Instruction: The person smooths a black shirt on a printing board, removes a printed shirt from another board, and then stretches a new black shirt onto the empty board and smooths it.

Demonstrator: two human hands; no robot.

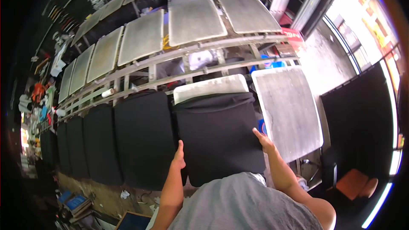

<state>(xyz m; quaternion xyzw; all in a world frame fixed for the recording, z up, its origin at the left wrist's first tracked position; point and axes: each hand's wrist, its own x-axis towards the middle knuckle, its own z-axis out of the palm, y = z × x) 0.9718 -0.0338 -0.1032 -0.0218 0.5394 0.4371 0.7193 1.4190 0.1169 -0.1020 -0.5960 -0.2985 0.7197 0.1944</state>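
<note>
A black T-shirt (219, 134) is stretched over a flat board directly in front of me. Its far edge is bunched in folds, leaving the pale end of the board (208, 88) bare. My left hand (179, 156) is at the shirt's left side, thumb up, its fingers mostly hidden along the edge. On the opposite side, my right hand (266, 142) grips the shirt's right edge, with the thumb side up and the other fingers largely out of sight. Beside my right hand lies a bare grey board (289, 108) with a white rim.
Several black-covered boards (142, 134) line up to the left. Beyond a metal rail frame (187, 66) stands another row of bare grey boards (197, 21). An orange-brown chair (352, 183) is at the lower right. Blue items (76, 201) lie low on the left.
</note>
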